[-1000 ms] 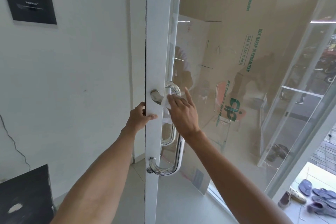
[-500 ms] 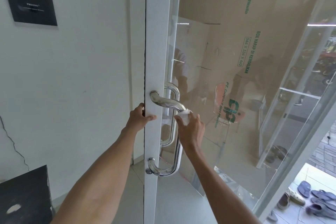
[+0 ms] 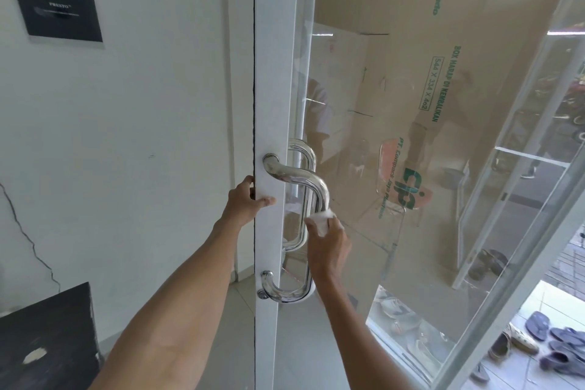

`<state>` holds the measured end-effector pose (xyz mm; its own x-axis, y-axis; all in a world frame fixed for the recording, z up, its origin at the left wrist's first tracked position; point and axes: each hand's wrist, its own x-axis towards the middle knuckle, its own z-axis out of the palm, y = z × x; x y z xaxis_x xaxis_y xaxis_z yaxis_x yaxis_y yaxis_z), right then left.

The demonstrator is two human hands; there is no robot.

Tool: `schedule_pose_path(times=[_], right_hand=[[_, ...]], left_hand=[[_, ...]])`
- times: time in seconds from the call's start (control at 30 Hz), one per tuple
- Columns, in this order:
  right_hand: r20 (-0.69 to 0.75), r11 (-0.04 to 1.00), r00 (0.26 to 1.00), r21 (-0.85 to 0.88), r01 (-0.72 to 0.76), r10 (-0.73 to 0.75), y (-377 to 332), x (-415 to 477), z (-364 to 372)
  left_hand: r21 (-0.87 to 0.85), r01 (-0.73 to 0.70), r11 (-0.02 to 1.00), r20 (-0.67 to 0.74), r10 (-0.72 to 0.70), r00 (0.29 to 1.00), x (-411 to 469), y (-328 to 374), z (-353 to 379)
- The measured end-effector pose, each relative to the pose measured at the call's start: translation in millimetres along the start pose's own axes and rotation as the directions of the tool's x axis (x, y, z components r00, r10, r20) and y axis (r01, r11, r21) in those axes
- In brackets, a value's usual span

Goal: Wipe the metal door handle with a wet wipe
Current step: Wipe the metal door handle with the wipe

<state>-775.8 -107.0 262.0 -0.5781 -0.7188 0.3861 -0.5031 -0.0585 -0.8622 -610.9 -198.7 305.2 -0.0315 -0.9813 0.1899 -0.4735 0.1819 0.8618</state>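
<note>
A polished metal D-shaped door handle point(image 3: 297, 172) is fixed to the white frame point(image 3: 272, 73) of a glass door. My right hand point(image 3: 329, 244) is shut on a white wet wipe point(image 3: 321, 218) and wraps it around the handle's vertical bar, just under the upper bend. My left hand point(image 3: 247, 199) grips the edge of the white door frame at about the same height, thumb on the front face. A second handle point(image 3: 304, 152) shows through the glass on the far side. The lower bend of the near handle point(image 3: 285, 294) is bare.
A white wall point(image 3: 126, 136) with a black plaque point(image 3: 57, 9) stands to the left. A dark board point(image 3: 47, 342) leans low left. Behind the glass is a large cardboard box point(image 3: 411, 89). Several sandals point(image 3: 554, 342) lie on the floor at lower right.
My right hand with the wipe has slid from the handle's top horizontal part, around the bend, down onto the vertical bar. My left hand has kept its grip on the frame.
</note>
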Motion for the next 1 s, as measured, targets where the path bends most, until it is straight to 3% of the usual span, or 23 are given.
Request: schedule_pose_path(times=[0.1, 0.2, 0.33, 0.47, 0.6, 0.73, 0.9, 1.0], right_hand=[[0.091, 0.995, 0.991, -0.035, -0.093, 0.096, 32, -20, 8], [0.136, 0.988, 0.986, -0.134, -0.081, 0.099, 40, -18, 7], [0.099, 0.982, 0.995, -0.183, 0.042, -0.024, 19, 2, 0], [0.01, 0.979, 0.982, -0.071, 0.191, -0.191, -17, 28, -9], [-0.036, 0.97, 0.97, -0.013, 0.241, -0.241, -23, 34, -10], [-0.008, 0.991, 0.991, 0.017, 0.135, -0.135, 10, 13, 4], [0.171, 0.991, 0.982, -0.126, -0.054, 0.075, 73, -26, 21], [0.221, 0.972, 0.97, -0.232, -0.048, 0.101, 86, -32, 21]], left_hand=[[0.009, 0.004, 1.0, -0.005, -0.004, 1.0, 0, 1, 0], [0.019, 0.002, 1.0, -0.006, -0.001, 1.0, 0, 1, 0], [0.04, -0.001, 0.999, -0.008, 0.001, 1.0, 2, 2, 1], [0.036, 0.002, 0.999, -0.01, -0.002, 1.0, 4, 0, 2], [0.036, 0.004, 0.999, -0.007, -0.004, 1.0, 5, -2, 2], [0.036, 0.016, 0.999, -0.009, -0.015, 1.0, 7, -1, 2], [0.05, 0.016, 0.999, -0.005, -0.016, 1.0, 8, -1, 2], [0.053, 0.01, 0.999, -0.012, -0.01, 1.0, 9, -1, 1]])
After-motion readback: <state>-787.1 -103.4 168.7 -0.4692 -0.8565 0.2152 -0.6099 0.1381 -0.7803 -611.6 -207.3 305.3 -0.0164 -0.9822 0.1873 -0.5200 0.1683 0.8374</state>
